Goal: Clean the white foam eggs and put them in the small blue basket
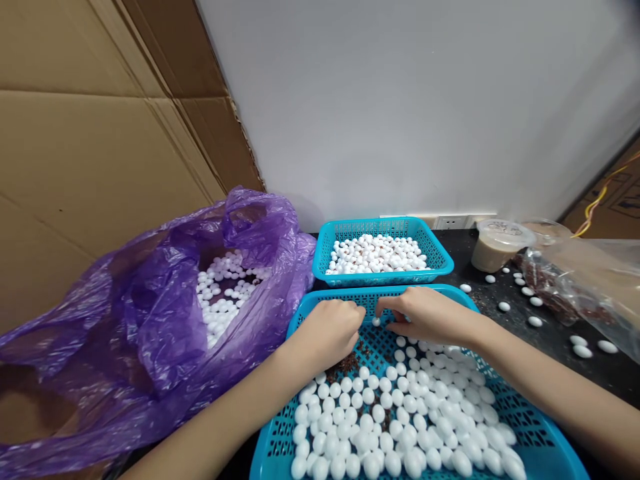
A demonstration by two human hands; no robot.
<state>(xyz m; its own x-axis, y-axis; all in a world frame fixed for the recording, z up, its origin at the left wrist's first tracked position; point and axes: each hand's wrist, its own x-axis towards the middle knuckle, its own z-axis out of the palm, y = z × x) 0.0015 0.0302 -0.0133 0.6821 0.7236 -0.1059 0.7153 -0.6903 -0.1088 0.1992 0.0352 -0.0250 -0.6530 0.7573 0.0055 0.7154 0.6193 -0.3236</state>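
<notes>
The left hand [327,330] and right hand [425,317] meet at 12 o'clock on the far side of a wide turquoise plastic basket [543,427], both resting just over its mesh. The left grip is curled downward, its fingers [357,313] pointing toward the right hand; nothing shows in it, though how far it is closed and whether it holds anything cannot be told. The right grip is partly closed, its fingertips [383,307] just beside a small white foam ball [376,321] between the hands; whether they have hold of it cannot be told.

Many more white foam balls [385,420] fill the basket's near half, with reddish-brown granules [345,365] scattered among them on the mesh.

At 12 o'clock, touching the near basket's far rim, a smaller turquoise basket [350,230] holds a heap of white balls. At 9 o'clock, a purple plastic bag [150,320] gapes open around more white balls. At 2 o'clock, loose white balls [535,321] lie on the black worktop [480,267], near a lidded plastic cup [495,245] and a clear bag of brown granules [555,287].
</notes>
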